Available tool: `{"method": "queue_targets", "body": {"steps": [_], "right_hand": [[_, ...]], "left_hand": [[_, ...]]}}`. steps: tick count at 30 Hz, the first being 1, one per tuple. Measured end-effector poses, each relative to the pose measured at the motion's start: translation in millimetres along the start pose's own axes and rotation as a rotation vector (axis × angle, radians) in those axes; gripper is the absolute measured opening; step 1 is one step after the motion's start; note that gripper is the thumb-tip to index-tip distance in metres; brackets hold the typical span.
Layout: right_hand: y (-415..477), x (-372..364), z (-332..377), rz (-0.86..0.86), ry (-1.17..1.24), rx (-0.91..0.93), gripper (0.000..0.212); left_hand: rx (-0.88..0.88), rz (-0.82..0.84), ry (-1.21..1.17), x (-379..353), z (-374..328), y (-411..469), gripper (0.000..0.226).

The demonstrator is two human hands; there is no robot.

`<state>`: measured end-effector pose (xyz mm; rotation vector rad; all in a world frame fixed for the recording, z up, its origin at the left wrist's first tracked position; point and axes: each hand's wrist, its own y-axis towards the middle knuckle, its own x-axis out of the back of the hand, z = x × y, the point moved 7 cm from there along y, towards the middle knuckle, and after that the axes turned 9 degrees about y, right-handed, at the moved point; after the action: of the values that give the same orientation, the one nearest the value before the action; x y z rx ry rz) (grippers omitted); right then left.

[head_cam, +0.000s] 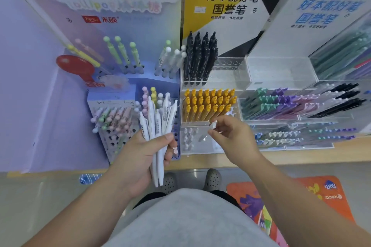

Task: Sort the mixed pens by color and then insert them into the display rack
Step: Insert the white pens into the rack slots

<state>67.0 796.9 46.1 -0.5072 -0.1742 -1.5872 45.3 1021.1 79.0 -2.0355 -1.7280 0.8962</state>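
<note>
Left hand (140, 158) grips white pens (156, 122); right hand (234, 138) pinches single pen (211, 126) before yellow pens (206, 104), centre; wooden shelf (301, 154), orange mat (321, 192).

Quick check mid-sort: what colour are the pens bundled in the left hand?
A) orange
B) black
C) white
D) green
C: the left hand grips a bundle of white pens; the orange pens and black pens stand in the display rack, and the right hand pinches one pale pen.
</note>
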Motion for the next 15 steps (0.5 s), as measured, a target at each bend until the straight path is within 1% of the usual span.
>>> {"method": "queue_targets", "body": {"steps": [5,11,15], "right_hand": [[-1,-15,-8,0.002,-0.075,0.02,0.016],[-3,-34,-12,0.055,-0.28,0.123,0.019],[-5,-44,-19,0.05,-0.308,0.159,0.021]], "left_hand": [[0.03,-0.008,0.029,7,3,-1,0.034],[0.035,-0.008,0.03,9,0,-2,0.037],[0.033,-0.003,0.043,12,0,-3,0.035]]}}
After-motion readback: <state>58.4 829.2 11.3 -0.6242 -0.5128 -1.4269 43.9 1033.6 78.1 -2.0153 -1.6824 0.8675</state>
